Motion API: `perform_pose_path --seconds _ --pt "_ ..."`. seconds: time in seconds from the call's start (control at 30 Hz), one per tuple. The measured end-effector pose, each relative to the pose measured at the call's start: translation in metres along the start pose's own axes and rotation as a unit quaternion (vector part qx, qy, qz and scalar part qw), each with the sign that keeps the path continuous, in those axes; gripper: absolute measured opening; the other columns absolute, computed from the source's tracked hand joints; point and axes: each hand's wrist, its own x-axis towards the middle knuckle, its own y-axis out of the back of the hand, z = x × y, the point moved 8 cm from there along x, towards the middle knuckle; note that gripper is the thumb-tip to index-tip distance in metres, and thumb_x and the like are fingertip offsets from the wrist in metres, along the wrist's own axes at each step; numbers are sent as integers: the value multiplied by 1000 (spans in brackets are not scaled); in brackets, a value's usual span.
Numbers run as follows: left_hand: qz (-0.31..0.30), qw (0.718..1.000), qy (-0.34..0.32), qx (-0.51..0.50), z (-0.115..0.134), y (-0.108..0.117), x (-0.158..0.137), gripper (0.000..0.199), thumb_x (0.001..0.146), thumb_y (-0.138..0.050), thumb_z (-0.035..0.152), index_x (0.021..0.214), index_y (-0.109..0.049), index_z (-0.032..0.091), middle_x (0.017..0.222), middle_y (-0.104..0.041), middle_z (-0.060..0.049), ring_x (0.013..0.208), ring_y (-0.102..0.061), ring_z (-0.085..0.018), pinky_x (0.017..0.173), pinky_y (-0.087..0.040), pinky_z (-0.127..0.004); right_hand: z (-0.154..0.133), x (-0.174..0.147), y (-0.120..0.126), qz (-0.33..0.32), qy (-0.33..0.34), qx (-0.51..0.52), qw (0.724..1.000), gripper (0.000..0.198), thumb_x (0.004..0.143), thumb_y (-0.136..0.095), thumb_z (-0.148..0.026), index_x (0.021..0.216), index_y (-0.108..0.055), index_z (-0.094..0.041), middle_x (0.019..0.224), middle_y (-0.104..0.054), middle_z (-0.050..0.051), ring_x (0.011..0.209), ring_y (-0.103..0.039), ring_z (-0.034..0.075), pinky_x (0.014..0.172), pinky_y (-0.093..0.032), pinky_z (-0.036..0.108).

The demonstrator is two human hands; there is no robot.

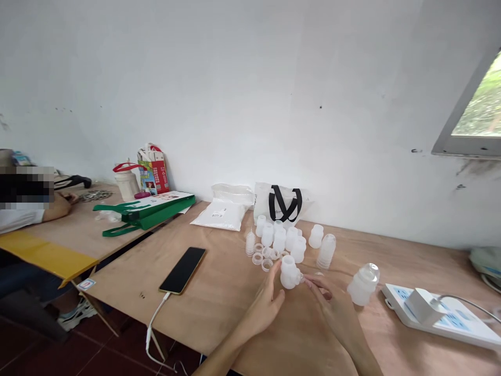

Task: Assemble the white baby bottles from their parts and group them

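White bottle (pixel 288 273): upright between your two hands, in front of the loose rings (pixel 257 258) and the other bottles (pixel 279 240) on the worktop (pixel 235 271).
Left hand (pixel 270 300): thumb spread from your fingers, index finger at the bottle's side.
Right hand (pixel 323 292): your fingertips pinch a small clear piece (pixel 299 278) against the bottle.
White packet (pixel 219 215): behind the rings, bearing a printed label too small for you to read.
Pale bag (pixel 260 201): black-handled, lettering at its left edge illegible.
Red carton (pixel 159 175): white characters, too blurred to make out.
Corner sticker (pixel 86 284): white, red-and-blue mark, unreadable.
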Motion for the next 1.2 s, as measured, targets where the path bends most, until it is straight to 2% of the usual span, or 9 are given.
perform_pose_path --seconds 0.17,0.27,0.33,0.47,0.57,0.77,0.9,1.0,1.2 --pt "31 999 7 6 0 8 1 72 93 -42 14 161 -22 25 159 -36 -10 151 -32 -20 129 -22 -46 0 0 -2 -10 0 10 1000 50 91 -55 -69 105 -76 -26 116 -73 7 106 -67 27 86 -54 35" --pt "30 999 0 18 1 10 1 69 94 -44 16 160 -25 26 163 -30 -9 154 -26 -21 130 -20 -47 -1 2 7 22 3 0 1000 53 89 -55 -72 100 -74 -24 113 -72 9 101 -67 28 88 -53 38" --pt "23 999 2 23 0 10 1 70 95 -44 18 161 -22 25 168 -22 -8 157 -20 -21 131 -18 -47 -1 3 12 29 9 18 999 54 90 -53 -74 100 -68 -23 126 -67 11 111 -65 29 98 -50 42" --pt "-12 1000 15 24 1 4 -1 80 93 -47 18 165 -12 23 171 -11 -6 160 -9 -19 133 -10 -47 0 0 -2 -37 -9 92 995 52 95 -46 -74 99 -53 -23 153 -48 12 145 -42 29 119 -33 49" --pt "-39 999 -3 17 7 -1 -1 81 96 -52 25 165 -10 22 172 -9 -6 160 -8 -19 133 -11 -44 -7 -8 -23 -100 0 88 991 47 98 -43 -71 96 -48 -24 157 -43 11 151 -32 26 123 -24 51" --pt "45 998 5 -32 1 17 5 74 95 -63 48 157 -33 20 163 -36 -11 151 -35 -26 127 -28 -44 -20 -20 -45 -169 -8 146 975 42 103 -44 -65 96 -48 -24 151 -51 8 151 -32 23 124 -19 47" --pt "79 996 -10 -50 3 27 9 59 90 -70 51 137 -57 20 142 -59 -10 133 -53 -28 116 -41 -41 -22 -18 -35 -160 -27 220 962 42 100 -53 -64 96 -55 -23 133 -63 7 137 -47 27 119 -28 44" --pt "91 993 -48 -55 22 35 5 53 90 -70 51 132 -60 21 135 -61 -10 126 -56 -26 112 -43 -37 -28 -19 -22 -129 -40 319 938 38 96 -64 -60 96 -59 -22 119 -65 7 114 -58 25 101 -45 38" --pt "43 995 -89 10 73 49 -24 51 98 -59 51 144 -56 29 141 -59 -5 131 -53 -24 114 -40 -33 -59 -42 -14 -109 -47 506 854 32 89 -76 -48 86 -63 -19 84 -54 3 71 -51 12 67 -45 24"
